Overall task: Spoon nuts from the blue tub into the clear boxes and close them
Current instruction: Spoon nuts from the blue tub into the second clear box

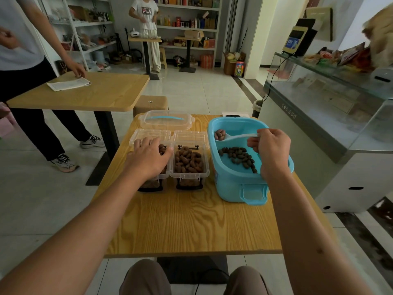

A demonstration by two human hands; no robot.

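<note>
- Where the far left of the view begins, a second wooden table stands apart from yours, with a folded paper on it and a standing person's hand resting on the paper.
- Your left hand lies over the left clear box, fingers spread and loosely bent across its open top; it touches the box but does not pinch anything that shows.
- Just beside it, touching its right wall, the right clear box stands open and well filled with brown nuts; both boxes' lids are tipped back behind them.
- Behind the two boxes lies a larger clear lid with a blue handle.
- Right of the boxes sits the blue tub on your wooden table, with dark nuts scattered on its floor.
- Your right hand is above the tub's right rim, fingers curled round the handle of a white spoon.
- That spoon points left inside the tub, its bowl carrying a few nuts.
- At far right stands a glass display counter.
</note>
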